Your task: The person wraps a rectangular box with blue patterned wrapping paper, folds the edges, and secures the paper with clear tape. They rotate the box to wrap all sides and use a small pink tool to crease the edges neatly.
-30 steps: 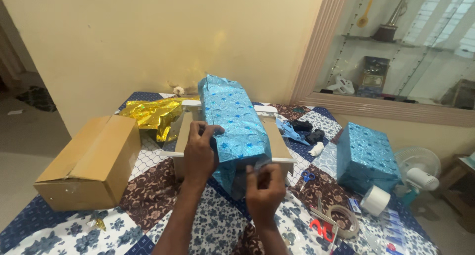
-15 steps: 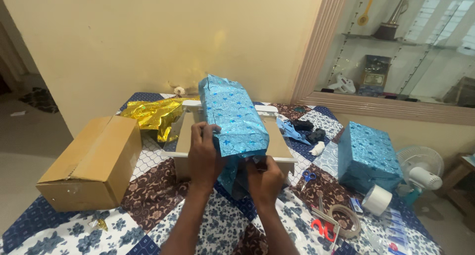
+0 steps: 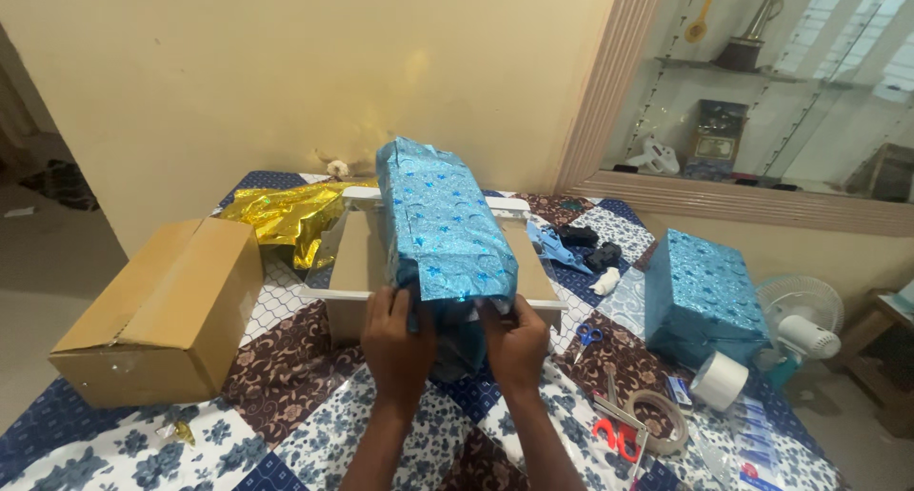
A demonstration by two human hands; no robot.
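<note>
Both hands, left hand (image 3: pixel 398 343) and right hand (image 3: pixel 515 340), have dropped to pinch the blue-wrapped box's (image 3: pixel 436 224) near end, its length pointing away.

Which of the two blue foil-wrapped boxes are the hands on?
The long blue foil-wrapped box lying across the white tray at centre; both hands press its near end. The squarer blue wrapped box sits untouched to the right.

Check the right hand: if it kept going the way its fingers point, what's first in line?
The right hand points up and away, already pressed on the near end of the blue-wrapped box. It would meet that foil-covered end first; depth beyond is unclear.
</note>
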